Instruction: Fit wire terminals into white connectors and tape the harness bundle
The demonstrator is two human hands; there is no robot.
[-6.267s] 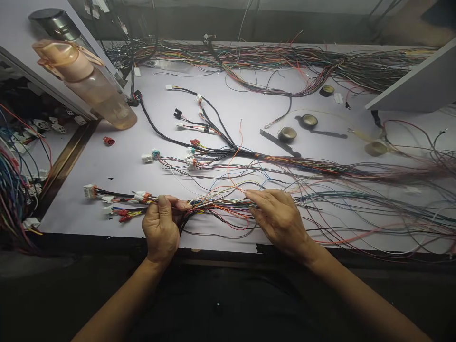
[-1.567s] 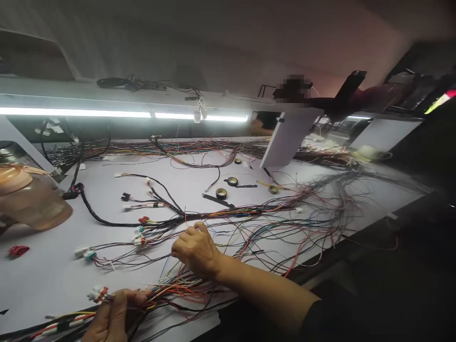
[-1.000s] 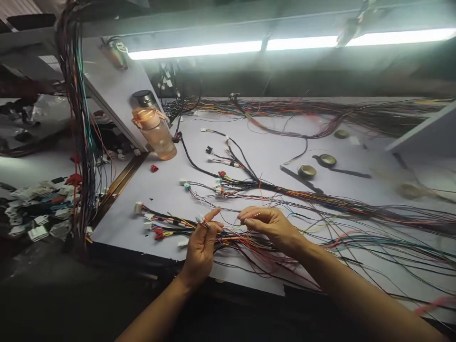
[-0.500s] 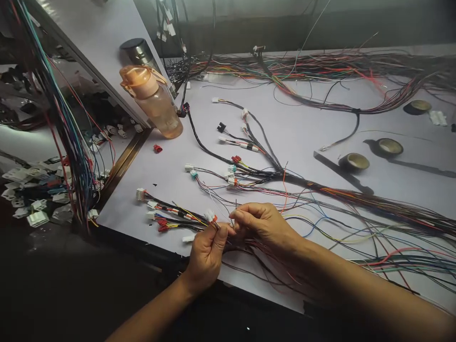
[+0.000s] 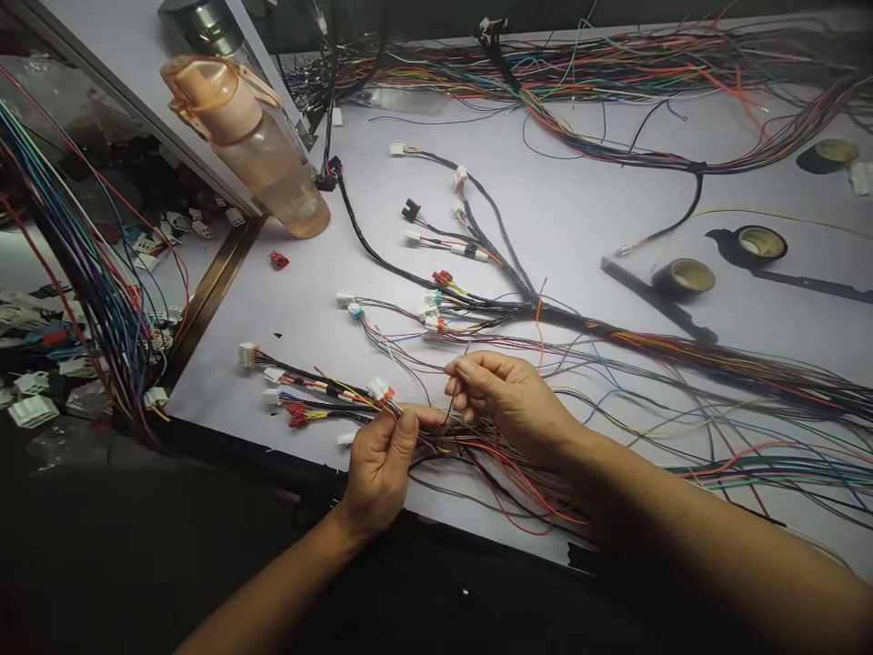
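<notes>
My left hand [image 5: 382, 468] is closed around thin wires just behind a white connector [image 5: 379, 389] with an orange edge, near the table's front edge. To its right, my right hand [image 5: 511, 396] pinches a thin dark wire [image 5: 449, 409] between thumb and fingers, and the wire's tip pokes up above them. Left of my hands lie taped branches ending in a white multi-pin connector [image 5: 246, 356] and a red connector [image 5: 298, 416]. Beyond them spreads a black-taped harness [image 5: 559, 317] with several connectors, among them a teal one [image 5: 356, 312].
An orange-lidded bottle [image 5: 273, 173] stands at the back left, beside a dark-capped flask [image 5: 205, 25]. Loose connectors [image 5: 34, 411] and hanging wires [image 5: 88, 264] fill the left side. Tape rolls [image 5: 684, 277] sit at right. A long wire bundle [image 5: 614, 68] runs along the back.
The camera view has shifted, so the table's things sit higher and mostly further left. My right hand has drawn slightly up and away from my left, and more of the dark wire shows between them.
</notes>
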